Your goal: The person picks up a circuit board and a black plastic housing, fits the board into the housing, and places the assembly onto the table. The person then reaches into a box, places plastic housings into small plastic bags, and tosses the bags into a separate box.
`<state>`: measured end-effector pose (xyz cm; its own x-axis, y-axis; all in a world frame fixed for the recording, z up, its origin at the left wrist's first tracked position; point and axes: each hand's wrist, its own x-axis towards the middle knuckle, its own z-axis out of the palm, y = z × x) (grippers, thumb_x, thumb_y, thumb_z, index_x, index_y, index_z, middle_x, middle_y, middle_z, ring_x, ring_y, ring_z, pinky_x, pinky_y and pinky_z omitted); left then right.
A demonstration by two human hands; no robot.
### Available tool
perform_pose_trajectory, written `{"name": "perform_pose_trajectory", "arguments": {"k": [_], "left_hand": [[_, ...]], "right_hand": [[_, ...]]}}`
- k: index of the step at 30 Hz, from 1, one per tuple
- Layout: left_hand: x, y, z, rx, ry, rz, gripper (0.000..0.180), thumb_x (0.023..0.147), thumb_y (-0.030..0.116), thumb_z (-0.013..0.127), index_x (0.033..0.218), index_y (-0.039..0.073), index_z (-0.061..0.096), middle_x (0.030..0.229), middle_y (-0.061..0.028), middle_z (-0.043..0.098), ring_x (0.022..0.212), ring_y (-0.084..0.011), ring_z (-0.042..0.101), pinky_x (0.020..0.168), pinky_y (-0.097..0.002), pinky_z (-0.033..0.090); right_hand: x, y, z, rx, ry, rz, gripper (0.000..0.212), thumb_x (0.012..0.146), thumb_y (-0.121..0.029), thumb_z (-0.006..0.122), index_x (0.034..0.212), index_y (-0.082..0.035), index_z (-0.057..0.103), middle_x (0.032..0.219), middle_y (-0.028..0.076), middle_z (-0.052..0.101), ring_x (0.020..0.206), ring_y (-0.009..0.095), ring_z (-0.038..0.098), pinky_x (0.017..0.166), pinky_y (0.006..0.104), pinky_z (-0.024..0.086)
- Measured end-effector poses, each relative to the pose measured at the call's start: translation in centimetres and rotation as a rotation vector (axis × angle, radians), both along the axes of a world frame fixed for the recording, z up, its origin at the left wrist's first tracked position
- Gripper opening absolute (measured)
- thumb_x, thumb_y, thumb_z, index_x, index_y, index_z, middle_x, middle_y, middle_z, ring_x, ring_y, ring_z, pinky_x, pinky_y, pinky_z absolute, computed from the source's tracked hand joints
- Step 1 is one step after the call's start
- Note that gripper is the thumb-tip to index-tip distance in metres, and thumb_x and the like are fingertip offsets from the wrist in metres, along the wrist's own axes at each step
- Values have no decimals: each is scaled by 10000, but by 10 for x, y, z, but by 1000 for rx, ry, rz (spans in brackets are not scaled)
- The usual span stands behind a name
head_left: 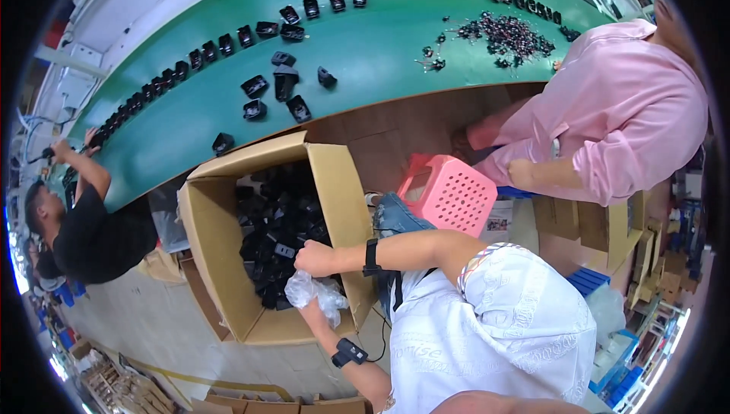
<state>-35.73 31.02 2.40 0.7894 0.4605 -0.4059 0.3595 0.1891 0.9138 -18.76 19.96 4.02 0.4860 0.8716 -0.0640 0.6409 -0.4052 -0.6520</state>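
An open cardboard box [334, 186] on the floor is filled with several black plastic parts [274, 224]. My right hand [315, 258], with a black watch on its wrist, reaches into the box. Its fingers are curled on one black part at the top of the pile. My left hand [306, 301], with a black band on its wrist, is lower, at the box's near side. It grips a crumpled clear plastic bag [319, 292] that hangs over the box's edge.
A long green table [380, 41] carries rows of black parts [251, 34] and a heap of small dark pieces [509, 34]. A pink perforated stool [449, 193] stands right of the box. A person in pink [623, 117] sits at the right. A person in black [91, 231] works at the left.
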Motion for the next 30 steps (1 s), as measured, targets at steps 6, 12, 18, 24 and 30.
{"name": "perform_pose_trajectory", "arguments": {"k": [6, 12, 18, 24, 30], "left_hand": [[-22, -8, 30, -31, 29, 279, 483, 877, 90, 664, 1306, -9, 467, 1232, -112, 568, 1064, -223, 575, 919, -364, 475], [-66, -5, 31, -308, -70, 391, 537, 909, 128, 628, 1388, 6, 417, 1298, -118, 536, 1121, -238, 560, 960, -380, 459], [-40, -20, 34, 27, -58, 418, 489, 902, 116, 633, 1347, -4, 471, 1296, -117, 550, 1145, -222, 552, 966, -360, 445], [-24, -11, 27, 674, 23, 345, 368, 868, 121, 677, 1190, -34, 589, 1100, -113, 658, 984, -192, 627, 864, -367, 499], [-33, 16, 34, -425, -99, 574, 394, 889, 213, 644, 1165, -63, 586, 1053, -150, 677, 911, -267, 681, 801, -403, 559]], "right_hand": [[-18, 22, -8, -36, 91, -105, 105, 676, -89, 635, 741, -29, 692, 749, 184, 678, 769, 360, 682, 726, 480, 549], [-60, 38, 33, 287, 425, -63, 139, 675, -66, 635, 797, -28, 690, 792, 220, 665, 799, 411, 649, 719, 469, 529], [-74, 34, 53, 248, 434, -140, 172, 666, -95, 653, 824, -46, 700, 800, 212, 668, 812, 405, 649, 726, 460, 529], [-59, 20, 38, 167, 368, -48, 109, 673, -139, 668, 745, -58, 682, 785, 208, 663, 787, 411, 646, 695, 479, 526], [-18, -12, 12, 338, 124, -234, 125, 732, -163, 640, 787, -65, 694, 771, 198, 675, 757, 398, 662, 703, 483, 539]]}}
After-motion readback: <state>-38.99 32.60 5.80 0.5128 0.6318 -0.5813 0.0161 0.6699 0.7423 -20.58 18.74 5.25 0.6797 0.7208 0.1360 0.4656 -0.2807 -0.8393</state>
